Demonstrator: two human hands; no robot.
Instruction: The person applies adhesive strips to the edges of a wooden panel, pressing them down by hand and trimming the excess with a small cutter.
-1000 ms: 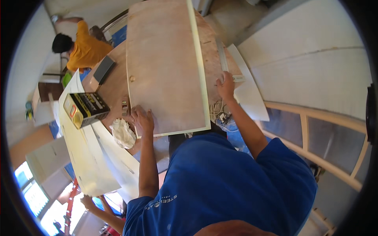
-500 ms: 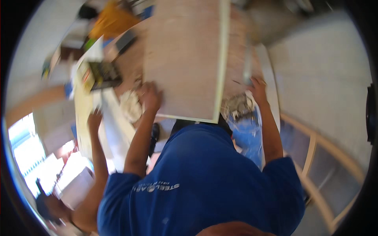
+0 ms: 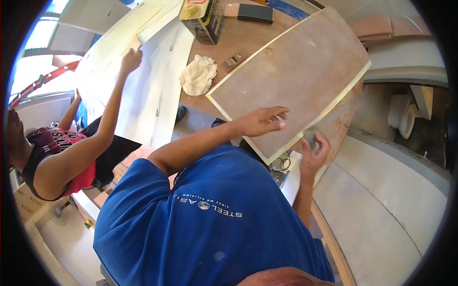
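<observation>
Fingers loosely spread, left hand has come off the wooden panel's left edge and is now over its near end, so it's not bracing that side. Right hand is curled, can't tell if gripping. Panel's on the surface, crumpled cloth leftward, tin farther.

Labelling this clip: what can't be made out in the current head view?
All in the head view:
Blurred grey object at the right hand: blur hides its shape and whether it is gripped.
Left hand: hides any contact with the brown rectangular pale-edged wooden panel.
Thin dark looped cables: partly covered by the panel.
Black-and-yellow rectangular metal can: cut off by the top edge.
</observation>
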